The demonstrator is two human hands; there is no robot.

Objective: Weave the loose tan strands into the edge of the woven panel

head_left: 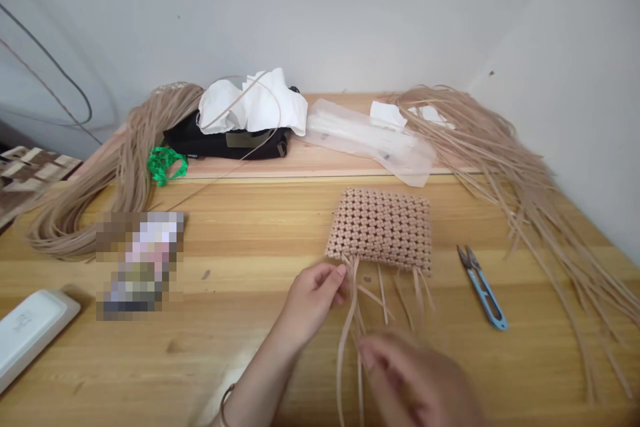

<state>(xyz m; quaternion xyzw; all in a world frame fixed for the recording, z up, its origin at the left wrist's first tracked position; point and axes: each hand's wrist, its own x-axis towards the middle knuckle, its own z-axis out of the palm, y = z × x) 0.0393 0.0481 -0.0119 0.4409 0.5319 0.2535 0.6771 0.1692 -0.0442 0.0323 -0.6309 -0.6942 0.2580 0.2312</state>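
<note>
A tan woven piece (380,225) with a checkered knot pattern lies on the wooden table, and loose flat strips (345,340) hang from its near edge. My left hand (315,293) is at its lower left corner, with thumb and fingers closed in a pinch on the strips there. Blurred by motion, my right hand (420,380) is nearer to me, beside the lower part of those long strips. Whether its fingers grip a strip cannot be made out. Blue-handled thread snips (484,290) rest to the right of the woven piece.
Bundles of tan strips lie at the left (120,160) and right (500,147). Along the back are a black pouch (220,143), white paper (275,107) and a clear plastic bag (370,140). Green ribbon (163,165), a pixelated object (145,267) and a white case (35,330) are left.
</note>
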